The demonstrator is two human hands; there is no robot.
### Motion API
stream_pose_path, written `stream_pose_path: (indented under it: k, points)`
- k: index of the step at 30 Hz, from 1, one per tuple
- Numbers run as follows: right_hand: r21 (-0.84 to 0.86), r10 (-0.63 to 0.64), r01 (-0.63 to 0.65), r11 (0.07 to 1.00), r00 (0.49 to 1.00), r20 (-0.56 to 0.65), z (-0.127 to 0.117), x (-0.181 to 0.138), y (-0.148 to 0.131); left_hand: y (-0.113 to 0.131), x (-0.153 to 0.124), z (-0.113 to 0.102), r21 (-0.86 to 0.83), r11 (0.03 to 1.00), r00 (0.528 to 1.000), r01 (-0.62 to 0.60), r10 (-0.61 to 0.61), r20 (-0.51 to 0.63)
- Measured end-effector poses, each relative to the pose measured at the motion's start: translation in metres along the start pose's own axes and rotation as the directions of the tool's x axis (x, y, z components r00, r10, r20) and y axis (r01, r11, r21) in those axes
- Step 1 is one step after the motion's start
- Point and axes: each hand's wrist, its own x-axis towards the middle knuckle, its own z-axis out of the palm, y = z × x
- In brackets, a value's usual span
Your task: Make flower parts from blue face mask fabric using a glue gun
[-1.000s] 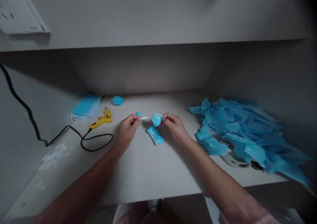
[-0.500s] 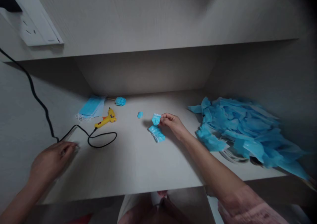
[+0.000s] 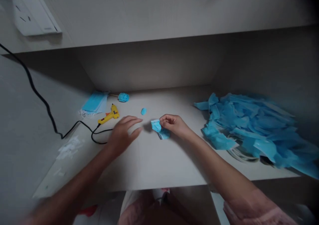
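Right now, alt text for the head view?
A right hand pinches a small folded blue piece above a pale desk, with the left hand open nearby. A yellow glue gun, blue face masks and a blue flower lie at left; a blue fabric heap lies at right.

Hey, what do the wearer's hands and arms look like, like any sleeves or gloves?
The left hand and right hand are bare, with no glove or watch visible. A pink sleeve ends near the right elbow; no left sleeve is discernible.
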Motion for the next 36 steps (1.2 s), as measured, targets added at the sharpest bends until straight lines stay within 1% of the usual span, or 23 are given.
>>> stream_pose_path:
  k: [3, 5, 7, 10, 13, 16, 19, 21, 22, 24, 25, 26, 27, 28, 29, 31, 33, 36]
  points:
    - [-0.054, -0.037, 0.039, 0.998, 0.999, 0.040, 0.001, 0.000, 0.003, 0.008, 0.029, 0.033, -0.201, 0.977, 0.990, 0.078, -0.052, 0.129]
    - [-0.082, -0.064, 0.068, 0.994, 0.996, 0.054, 0.000, 0.000, 0.003, 0.008, 0.037, 0.046, -0.269, 0.950, 0.976, 0.156, -0.106, 0.190]
    - [-0.095, -0.077, 0.082, 0.992, 0.995, 0.057, -0.001, 0.000, 0.002, 0.006, 0.040, 0.052, -0.345, 0.912, 0.964, 0.224, -0.155, 0.215]
    - [-0.071, -0.074, 0.078, 0.994, 0.996, 0.056, -0.002, -0.001, -0.001, 0.002, 0.039, 0.055, -0.473, 0.833, 0.955, 0.286, -0.205, 0.216]
    - [-0.008, -0.068, 0.068, 0.998, 0.997, 0.032, -0.001, -0.001, -0.002, 0.002, 0.038, 0.055, -0.546, 0.773, 0.946, 0.321, -0.284, 0.155]
    - [0.006, -0.043, 0.043, 0.999, 0.999, 0.014, 0.001, 0.001, -0.002, 0.006, 0.038, 0.056, -0.594, 0.739, 0.934, 0.318, -0.353, 0.061]
    - [-0.009, -0.047, 0.046, 0.999, 0.998, -0.036, -0.001, 0.001, -0.009, 0.011, 0.038, 0.056, -0.643, 0.708, 0.938, 0.291, -0.344, 0.046]
    - [-0.045, -0.076, 0.073, 0.996, 0.994, -0.083, -0.008, -0.001, -0.018, 0.011, 0.036, 0.057, -0.657, 0.705, 0.950, 0.270, -0.306, 0.061]
    - [-0.076, -0.093, 0.086, 0.993, 0.991, -0.095, -0.014, -0.003, -0.024, 0.010, 0.033, 0.057, -0.637, 0.728, 0.959, 0.253, -0.274, 0.068]
    - [-0.158, -0.114, 0.101, 0.982, 0.991, -0.070, -0.027, -0.010, -0.035, 0.007, 0.026, 0.059, -0.510, 0.843, 0.985, 0.170, -0.149, 0.082]
    - [-0.209, -0.110, 0.101, 0.973, 0.993, -0.031, -0.034, -0.015, -0.038, 0.004, 0.022, 0.060, -0.409, 0.908, 0.994, 0.087, -0.051, 0.097]
    - [-0.259, -0.094, 0.095, 0.961, 0.995, 0.014, -0.041, -0.021, -0.041, 0.002, 0.017, 0.062, -0.301, 0.954, 0.991, -0.020, 0.058, 0.119]
    - [-0.306, -0.062, 0.078, 0.949, 0.996, 0.062, -0.046, -0.028, -0.042, 0.000, 0.012, 0.063, -0.202, 0.970, 0.976, -0.134, 0.165, 0.145]
    - [-0.346, -0.014, 0.049, 0.937, 0.995, 0.102, -0.051, -0.034, -0.041, -0.003, 0.008, 0.065, -0.125, 0.964, 0.952, -0.236, 0.256, 0.171]
    - [-0.379, 0.039, 0.014, 0.925, 0.991, 0.130, -0.054, -0.041, -0.039, -0.004, 0.004, 0.067, -0.072, 0.947, 0.927, -0.313, 0.321, 0.194]
    - [-0.433, 0.148, -0.061, 0.900, 0.974, 0.170, -0.057, -0.053, -0.033, -0.006, -0.002, 0.070, -0.019, 0.920, 0.895, -0.391, 0.385, 0.226]
    - [-0.466, 0.236, -0.114, 0.877, 0.948, 0.212, -0.056, -0.061, -0.025, -0.007, -0.004, 0.072, -0.002, 0.910, 0.882, -0.416, 0.403, 0.244]
    - [-0.475, 0.293, -0.136, 0.870, 0.916, 0.274, -0.052, -0.064, -0.019, -0.007, -0.004, 0.074, 0.008, 0.903, 0.873, -0.430, 0.413, 0.260]
